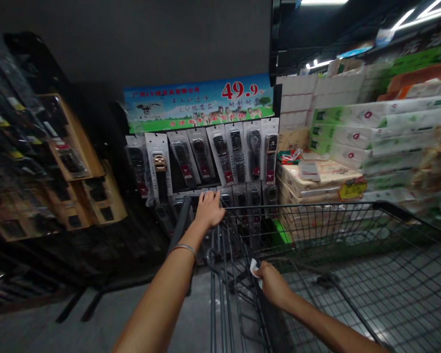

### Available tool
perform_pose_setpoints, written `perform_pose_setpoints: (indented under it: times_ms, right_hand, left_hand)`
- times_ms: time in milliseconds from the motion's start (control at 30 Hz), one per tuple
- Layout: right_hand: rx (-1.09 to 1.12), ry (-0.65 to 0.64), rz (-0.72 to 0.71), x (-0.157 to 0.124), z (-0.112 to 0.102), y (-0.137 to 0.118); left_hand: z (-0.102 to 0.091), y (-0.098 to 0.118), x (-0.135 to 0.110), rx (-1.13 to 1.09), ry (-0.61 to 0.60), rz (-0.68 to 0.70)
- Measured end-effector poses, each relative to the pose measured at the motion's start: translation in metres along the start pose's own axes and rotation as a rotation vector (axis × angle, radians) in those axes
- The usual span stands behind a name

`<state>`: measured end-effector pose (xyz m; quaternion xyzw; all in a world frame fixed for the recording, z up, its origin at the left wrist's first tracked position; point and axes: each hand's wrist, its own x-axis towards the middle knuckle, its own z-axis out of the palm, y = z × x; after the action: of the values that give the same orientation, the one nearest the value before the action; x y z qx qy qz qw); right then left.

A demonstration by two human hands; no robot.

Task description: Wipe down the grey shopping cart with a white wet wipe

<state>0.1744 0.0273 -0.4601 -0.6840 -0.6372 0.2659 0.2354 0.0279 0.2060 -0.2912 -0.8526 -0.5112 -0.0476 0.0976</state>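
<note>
My left hand (208, 208) is stretched forward, fingers wrapped over the front rim of a wire shopping cart (316, 230); a thin bracelet circles that wrist. My right hand (271, 282) is lower, closed on the cart's near edge with a small white piece of paper (254, 267) pinched in it. Straight ahead of the left hand hangs a display of packaged belts (213, 159) under a banner reading 49.9 (198, 103).
Wooden shelves with dark boxed goods (73, 162) stand at the left. Stacks of tissue and paper-roll packs (371, 142) fill the right side behind the cart. A dark pillar rises behind the belt display. Grey floor shows below left.
</note>
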Motion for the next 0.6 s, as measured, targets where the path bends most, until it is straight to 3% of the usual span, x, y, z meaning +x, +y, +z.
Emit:
perform_pose_setpoints:
  times_ms: [133,233,333,467,600]
  right_hand:
    - [-0.083,-0.047,0.099,0.000,-0.010,0.009]
    - [-0.097,0.031,0.144,0.005,-0.026,0.008]
    - [-0.043,0.081,0.086,0.009,-0.039,-0.001]
    - [-0.018,0.016,-0.042,0.000,-0.030,-0.016]
    - [-0.067,-0.111,-0.021,-0.014,-0.015,-0.025]
  left_hand:
    - [0.001,0.000,0.002,0.023,0.005,0.005]
    - [0.001,-0.001,0.003,0.032,0.005,0.008]
    - [0.001,-0.001,0.003,0.034,0.006,0.017]
    - [0.000,-0.001,0.003,0.050,0.001,0.008]
    - [-0.001,0.000,0.004,0.064,-0.015,0.005]
